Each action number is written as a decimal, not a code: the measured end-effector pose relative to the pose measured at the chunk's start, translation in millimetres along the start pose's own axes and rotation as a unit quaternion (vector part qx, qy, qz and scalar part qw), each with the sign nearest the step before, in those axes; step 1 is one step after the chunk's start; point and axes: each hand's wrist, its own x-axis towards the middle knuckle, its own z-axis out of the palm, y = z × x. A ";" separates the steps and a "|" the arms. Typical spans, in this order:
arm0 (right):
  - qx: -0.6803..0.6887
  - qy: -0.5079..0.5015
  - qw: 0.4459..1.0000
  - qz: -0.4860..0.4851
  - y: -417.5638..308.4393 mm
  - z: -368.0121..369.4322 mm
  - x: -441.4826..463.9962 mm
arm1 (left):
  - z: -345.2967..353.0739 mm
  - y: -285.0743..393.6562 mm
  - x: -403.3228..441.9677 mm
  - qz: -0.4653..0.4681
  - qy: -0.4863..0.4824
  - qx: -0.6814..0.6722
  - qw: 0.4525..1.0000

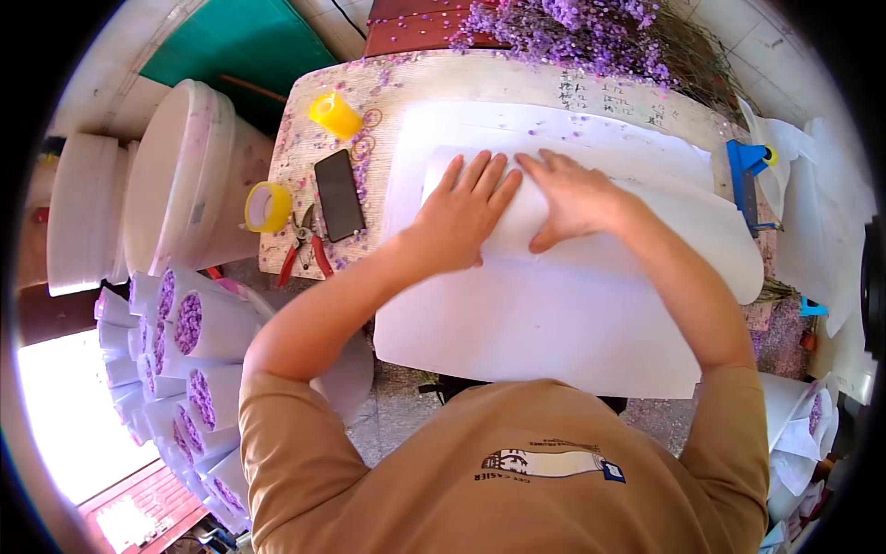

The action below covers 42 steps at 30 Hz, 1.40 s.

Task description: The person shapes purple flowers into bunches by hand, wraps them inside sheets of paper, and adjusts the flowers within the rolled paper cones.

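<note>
My left hand (pixel 466 208) lies on white paper with its fingers stretched out and apart. Beside it, my right hand (pixel 574 198) presses on the same paper, fingers spread and thumb pointing back toward my body. Beneath both palms the white paper (pixel 669 226) curves over itself like a loose roll or fold, widest at the right. More large white sheets (pixel 535 323) lie under it and hang over the table's near edge. Whether the roll has anything inside is hidden.
Left on the table (pixel 300 171) are a black phone (pixel 340 196), red-handled pruning shears (pixel 303 247) and yellow tape rolls (pixel 269 207). A blue tape dispenser (pixel 746 180) stands right. Purple flowers (pixel 577 37) lie behind; wrapped bouquets (pixel 189 323) and white buckets (pixel 175 185) stand left.
</note>
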 end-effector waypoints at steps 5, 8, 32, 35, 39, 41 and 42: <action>0.050 -0.139 0.989 0.007 22.6 -28.1 -2.1 | -18.3 -51.9 50.7 0.033 -0.157 -0.194 0.968; 0.034 -0.109 0.993 -0.005 18.0 -15.3 -13.2 | -25.1 -48.3 54.1 -0.009 -0.247 -0.226 0.942; 0.406 -0.315 0.858 -0.014 85.1 -20.8 42.5 | -9.7 -5.8 42.0 0.012 0.005 0.015 1.000; 0.305 -0.173 0.936 -0.024 86.7 -16.9 24.6 | -5.4 -24.0 59.7 0.013 -0.033 -0.046 0.998; 0.031 -0.005 1.000 -0.004 66.5 -14.5 -24.9 | -32.8 -54.5 111.3 0.001 -0.246 -0.161 0.956; 0.073 -0.030 0.997 0.014 79.3 -19.2 -16.0 | -23.3 -73.8 142.4 0.026 -0.295 -0.197 0.935; 0.113 -0.057 0.992 0.022 89.6 -22.6 -5.6 | -17.3 -84.7 158.5 0.041 -0.344 -0.233 0.909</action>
